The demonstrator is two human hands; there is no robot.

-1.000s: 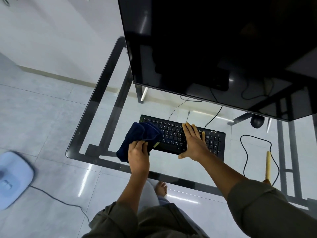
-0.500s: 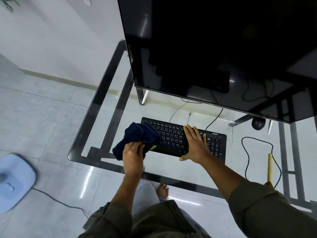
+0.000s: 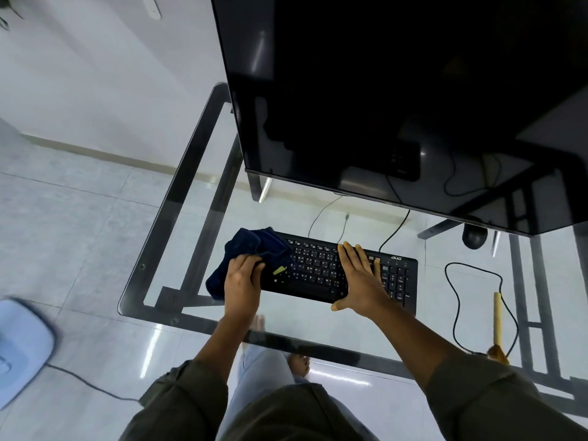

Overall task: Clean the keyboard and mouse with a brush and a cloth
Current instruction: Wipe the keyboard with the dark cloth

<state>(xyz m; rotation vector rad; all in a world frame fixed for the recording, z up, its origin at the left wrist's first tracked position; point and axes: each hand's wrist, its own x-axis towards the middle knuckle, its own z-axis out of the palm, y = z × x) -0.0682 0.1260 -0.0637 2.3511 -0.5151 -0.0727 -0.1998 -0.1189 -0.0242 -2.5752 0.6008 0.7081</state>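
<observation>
A black keyboard [image 3: 321, 272] lies on the glass desk [image 3: 191, 198]. My left hand [image 3: 243, 283] grips a dark blue cloth [image 3: 254, 249] bunched over the keyboard's left end. My right hand [image 3: 361, 278] lies flat with fingers spread on the keyboard, just left of its number pad. The black mouse [image 3: 474, 237] sits at the back right, partly under the monitor's edge. A brush with a pale wooden handle [image 3: 497, 319] lies on the desk at the right.
A large black monitor [image 3: 397, 97] overhangs the back of the desk. The mouse cable [image 3: 455, 294] loops across the right side near the brush. A light blue device [image 3: 22, 351] with a cord sits on the tiled floor at the left.
My left hand has slid the cloth slightly left and back along the keyboard's left end. My right hand has stayed pressed on the keyboard.
</observation>
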